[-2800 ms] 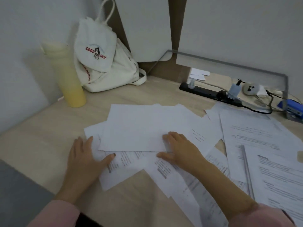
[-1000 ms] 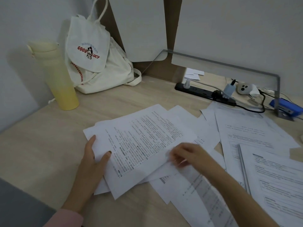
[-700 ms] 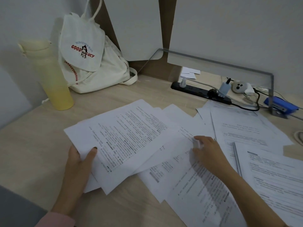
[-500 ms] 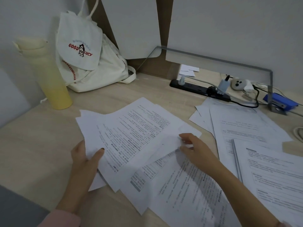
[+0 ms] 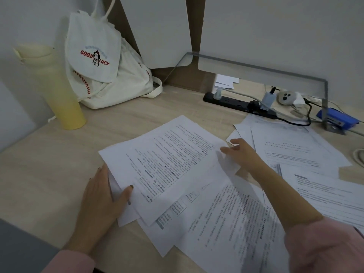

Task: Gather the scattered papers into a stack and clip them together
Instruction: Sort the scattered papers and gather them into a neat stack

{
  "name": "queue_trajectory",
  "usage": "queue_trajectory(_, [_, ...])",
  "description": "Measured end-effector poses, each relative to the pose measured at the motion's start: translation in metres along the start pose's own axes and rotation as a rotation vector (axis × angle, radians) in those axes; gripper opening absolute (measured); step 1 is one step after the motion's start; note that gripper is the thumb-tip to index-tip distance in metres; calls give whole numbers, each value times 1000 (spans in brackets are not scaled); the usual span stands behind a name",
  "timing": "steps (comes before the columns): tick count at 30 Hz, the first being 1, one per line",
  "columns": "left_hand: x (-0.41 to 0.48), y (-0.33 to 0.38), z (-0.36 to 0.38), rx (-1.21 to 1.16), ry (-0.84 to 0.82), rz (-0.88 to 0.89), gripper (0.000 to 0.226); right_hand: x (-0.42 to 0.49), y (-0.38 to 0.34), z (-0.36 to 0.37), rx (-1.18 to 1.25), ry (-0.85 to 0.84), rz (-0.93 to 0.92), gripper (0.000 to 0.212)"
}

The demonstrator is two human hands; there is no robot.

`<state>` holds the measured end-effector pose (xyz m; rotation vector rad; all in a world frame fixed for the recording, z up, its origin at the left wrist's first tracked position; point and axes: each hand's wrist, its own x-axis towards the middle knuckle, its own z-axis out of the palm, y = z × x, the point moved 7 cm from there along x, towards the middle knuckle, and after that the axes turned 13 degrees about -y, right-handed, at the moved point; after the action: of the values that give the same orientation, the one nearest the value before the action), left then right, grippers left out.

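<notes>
The pile (image 5: 169, 154) lies mid-desk, fanned and askew, not yet squared. The left hand (image 5: 102, 192) pinches its left edge, thumb on top and the sheet edges tucked into the fork of thumb and forefinger. The right hand (image 5: 242, 154) is spread and relaxed, its fingertips against the pile's right edge. More sheets (image 5: 226, 223) splay out under the pile toward the desk's (image 5: 49, 164) front edge, and others (image 5: 295, 146) lie well apart on the right, near the stapler (image 5: 338, 120). The risks, as I judge them: a sideways push from the right could buckle or crease the top sheets instead of sliding them. The front sheets overhang and could slip off the desk. The right-hand sheets could be left out of the stack.
</notes>
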<state>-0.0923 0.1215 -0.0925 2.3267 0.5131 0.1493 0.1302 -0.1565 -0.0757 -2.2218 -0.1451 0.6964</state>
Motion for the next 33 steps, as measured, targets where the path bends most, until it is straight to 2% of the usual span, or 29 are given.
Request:
queue_trajectory(2, [4, -4, 0, -13, -28, 23, 74, 5, -4, -1, -1, -32, 42, 50])
queue_trajectory(5, [7, -8, -2, -13, -45, 33, 75, 8, -6, 4, 30, -93, 54, 28])
queue_trajectory(10, [11, -13, -2, 31, -73, 41, 70, 4, -13, 9, 56, -142, 30, 21])
queue_trajectory(14, [15, -16, -2, -41, -66, 7, 67, -2, -17, 13, 179, -198, -4, 12])
queue_trajectory(18, [11, -20, -4, -416, 16, -138, 76, -11, -12, 4, 511, -87, -30, 17])
queue_trajectory(21, [6, -13, -8, -596, 59, -175, 70, -19, -2, 0, 774, -29, -58, 22])
queue_trajectory(25, [1, 9, 0, -833, 80, -186, 70, -30, 3, 19, 983, -115, -116, 30])
queue_trajectory(28, [4, 27, 24, -975, -44, -198, 89, -44, -3, 43, 1037, -221, -179, 27])
queue_trajectory(29, [7, 33, 31, -1040, -90, -204, 86, -50, -4, 52, 1043, -256, -175, 25])
queue_trajectory(31, [17, 46, 41, -1178, -157, -148, 57, -62, -9, 71, 1017, -341, -176, 24])
queue_trajectory(33, [25, 54, 46, -1217, -154, -120, 40, -77, -16, 88, 929, -450, -210, 25])
